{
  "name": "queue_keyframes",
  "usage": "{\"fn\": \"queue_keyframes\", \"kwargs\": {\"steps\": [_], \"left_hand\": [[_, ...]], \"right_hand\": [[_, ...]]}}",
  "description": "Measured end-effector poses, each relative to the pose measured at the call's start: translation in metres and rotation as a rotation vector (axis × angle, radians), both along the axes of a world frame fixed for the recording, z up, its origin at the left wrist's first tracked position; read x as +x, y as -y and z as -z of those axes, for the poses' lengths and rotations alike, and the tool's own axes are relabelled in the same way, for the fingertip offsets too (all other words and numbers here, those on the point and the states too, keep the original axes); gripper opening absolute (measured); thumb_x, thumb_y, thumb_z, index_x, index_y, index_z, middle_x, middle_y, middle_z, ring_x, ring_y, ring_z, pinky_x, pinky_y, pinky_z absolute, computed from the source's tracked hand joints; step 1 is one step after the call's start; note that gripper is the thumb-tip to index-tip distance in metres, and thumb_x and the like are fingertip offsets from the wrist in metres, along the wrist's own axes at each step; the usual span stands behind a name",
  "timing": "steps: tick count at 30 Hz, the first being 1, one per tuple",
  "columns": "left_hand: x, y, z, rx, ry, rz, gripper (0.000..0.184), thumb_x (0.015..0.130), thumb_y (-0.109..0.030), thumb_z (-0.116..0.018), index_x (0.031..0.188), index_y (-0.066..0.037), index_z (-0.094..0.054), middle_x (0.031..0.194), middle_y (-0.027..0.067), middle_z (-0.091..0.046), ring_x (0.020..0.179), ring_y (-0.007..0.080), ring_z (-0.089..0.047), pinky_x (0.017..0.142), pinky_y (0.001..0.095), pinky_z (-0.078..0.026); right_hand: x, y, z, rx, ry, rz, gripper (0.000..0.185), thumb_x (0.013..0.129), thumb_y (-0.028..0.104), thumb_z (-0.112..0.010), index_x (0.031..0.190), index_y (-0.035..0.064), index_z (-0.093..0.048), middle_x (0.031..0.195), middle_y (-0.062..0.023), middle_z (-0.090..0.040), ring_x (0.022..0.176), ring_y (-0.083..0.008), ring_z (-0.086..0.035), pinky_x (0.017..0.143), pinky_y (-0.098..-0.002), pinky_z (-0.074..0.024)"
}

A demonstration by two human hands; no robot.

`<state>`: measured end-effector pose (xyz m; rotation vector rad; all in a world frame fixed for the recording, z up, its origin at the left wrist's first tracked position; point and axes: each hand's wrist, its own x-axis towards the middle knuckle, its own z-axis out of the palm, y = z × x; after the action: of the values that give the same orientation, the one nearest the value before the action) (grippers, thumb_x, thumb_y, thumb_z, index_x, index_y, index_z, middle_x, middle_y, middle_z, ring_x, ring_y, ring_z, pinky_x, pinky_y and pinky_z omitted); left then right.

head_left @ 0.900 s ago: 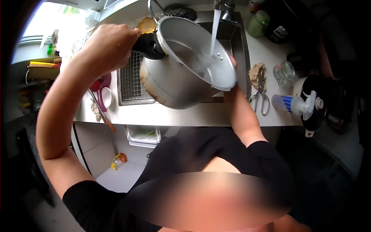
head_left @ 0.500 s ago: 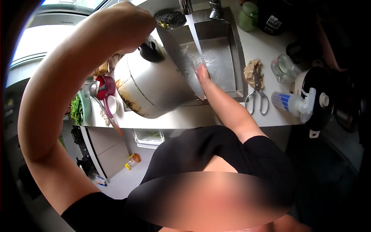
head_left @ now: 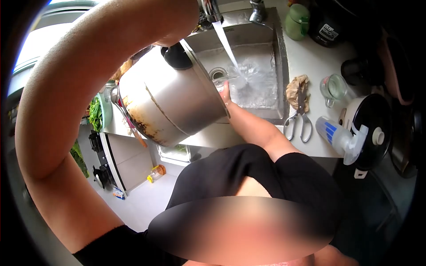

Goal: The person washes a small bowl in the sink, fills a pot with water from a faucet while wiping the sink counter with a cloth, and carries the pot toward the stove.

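My left hand (head_left: 174,34) reaches over from above and grips the black side handle (head_left: 178,56) of a large metal pot (head_left: 164,97). The pot is tipped on its side, its mouth facing the sink (head_left: 280,80), with brown burnt stains near its base. My right hand (head_left: 225,94) is at the pot's mouth, thumb stretched out; the other fingers are mostly hidden by the rim. Running water (head_left: 227,44) falls from the tap (head_left: 211,11) and splashes on the sink floor, beside my right hand.
Scissors (head_left: 300,124), a crumpled brown cloth or paper (head_left: 296,91), a glass mug (head_left: 333,88) and a spray bottle (head_left: 337,135) lie right of the sink. A green jar (head_left: 296,22) stands behind. Leafy greens (head_left: 95,114) sit in a bowl on the left.
The pot has turned and shifted slightly left and down in view, uncovering the sink drain. The water stream, which struck my right hand before, now lands on the sink floor.
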<state>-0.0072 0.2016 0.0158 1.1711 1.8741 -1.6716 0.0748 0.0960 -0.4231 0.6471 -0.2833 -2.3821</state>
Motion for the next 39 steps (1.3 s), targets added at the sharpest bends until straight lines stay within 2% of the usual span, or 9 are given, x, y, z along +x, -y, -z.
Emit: {"fn": "queue_keyframes", "kwargs": {"steps": [8, 12, 17, 19, 20, 24, 30, 35, 39], "left_hand": [[-0.011, 0.030, -0.007, -0.029, -0.008, -0.138, 0.015, 0.066, -0.001, -0.070, 0.081, -0.003, -0.066, 0.073, 0.0143, -0.066, 0.075, 0.0259, -0.067, 0.070, 0.0346, -0.054], [-0.002, 0.097, -0.022, 0.390, -0.015, -0.218, 0.018, 0.065, 0.002, -0.070, 0.082, -0.004, -0.066, 0.072, 0.0141, -0.066, 0.072, 0.0243, -0.067, 0.069, 0.0336, -0.054], [0.022, 0.176, -0.043, 0.324, -0.051, -0.417, 0.011, 0.070, 0.004, -0.060, 0.078, -0.003, -0.063, 0.072, 0.0150, -0.064, 0.071, 0.0280, -0.066, 0.068, 0.0376, -0.053], [0.037, 0.212, -0.045, 0.459, -0.052, -0.452, 0.010, 0.072, 0.003, -0.057, 0.077, -0.004, -0.062, 0.071, 0.0157, -0.063, 0.072, 0.0307, -0.065, 0.068, 0.0388, -0.051], [0.047, 0.225, -0.047, 0.501, -0.072, -0.452, 0.009, 0.072, 0.002, -0.055, 0.076, -0.005, -0.061, 0.070, 0.0159, -0.063, 0.071, 0.0315, -0.064, 0.068, 0.0395, -0.051], [0.079, 0.276, -0.057, 0.665, -0.172, -0.768, 0.030, 0.067, 0.005, -0.059, 0.095, -0.005, -0.063, 0.078, 0.0187, -0.064, 0.080, 0.0351, -0.062, 0.073, 0.0426, -0.049], [0.147, 0.355, -0.059, 0.826, -0.380, -0.886, 0.029, 0.068, 0.000, -0.055, 0.097, -0.006, -0.057, 0.082, 0.0194, -0.062, 0.084, 0.0377, -0.059, 0.074, 0.0465, -0.045], [0.199, 0.407, -0.024, 1.069, -0.584, -1.021, 0.023, 0.070, -0.002, -0.054, 0.092, -0.007, -0.053, 0.080, 0.0164, -0.062, 0.079, 0.0376, -0.059, 0.067, 0.0441, -0.045], [0.226, 0.428, 0.018, 1.286, -0.685, -1.078, 0.025, 0.071, -0.006, -0.056, 0.096, -0.009, -0.055, 0.081, 0.0138, -0.063, 0.078, 0.0350, -0.062, 0.065, 0.0407, -0.046]], "right_hand": [[0.010, 0.001, -0.024, 0.062, -0.114, -0.199, 0.130, 0.061, 0.095, -0.015, 0.133, -0.0120, -0.034, 0.136, -0.0257, -0.042, 0.125, -0.0366, -0.041, 0.107, -0.0437, -0.0266], [0.011, -0.009, -0.028, 0.070, -0.251, -0.072, 0.126, 0.065, 0.092, -0.013, 0.135, -0.0113, -0.032, 0.137, -0.0245, -0.041, 0.127, -0.0361, -0.039, 0.108, -0.0451, -0.0255], [0.002, -0.047, -0.012, 0.316, -0.203, -0.030, 0.103, 0.078, 0.075, -0.041, 0.144, 0.0004, -0.016, 0.147, -0.0216, -0.025, 0.135, -0.0317, -0.027, 0.110, -0.0449, -0.0191], [-0.007, -0.069, 0.017, 0.669, -0.052, 0.016, 0.041, 0.082, 0.044, -0.056, 0.101, 0.0080, -0.057, 0.089, -0.0105, -0.061, 0.078, -0.0198, -0.058, 0.065, -0.0325, -0.0475], [-0.009, -0.089, 0.009, 1.029, -0.050, 0.043, 0.017, 0.081, 0.029, -0.055, 0.078, 0.0123, -0.056, 0.064, -0.0010, -0.053, 0.057, -0.0116, -0.050, 0.047, -0.0278, -0.0399], [-0.062, -0.169, -0.050, 1.738, -0.032, 0.638, 0.014, 0.083, 0.021, -0.053, 0.078, 0.0091, -0.060, 0.068, 0.0011, -0.052, 0.057, -0.0086, -0.047, 0.052, -0.0233, -0.0382], [-0.147, -0.254, -0.084, 1.692, -0.032, 0.652, 0.024, 0.081, 0.017, -0.046, 0.071, 0.0035, -0.063, 0.070, -0.0052, -0.062, 0.067, -0.0143, -0.057, 0.061, -0.0266, -0.0471], [-0.123, -0.262, -0.085, 1.368, -0.258, 0.440, 0.020, 0.089, 0.022, -0.053, 0.099, 0.0062, -0.060, 0.092, -0.0068, -0.064, 0.080, -0.0180, -0.063, 0.068, -0.0310, -0.0514], [-0.085, -0.223, -0.045, 1.091, -0.757, -0.250, 0.031, 0.091, 0.035, -0.053, 0.104, 0.0083, -0.062, 0.095, -0.0090, -0.067, 0.079, -0.0198, -0.064, 0.069, -0.0303, -0.0520]]}}
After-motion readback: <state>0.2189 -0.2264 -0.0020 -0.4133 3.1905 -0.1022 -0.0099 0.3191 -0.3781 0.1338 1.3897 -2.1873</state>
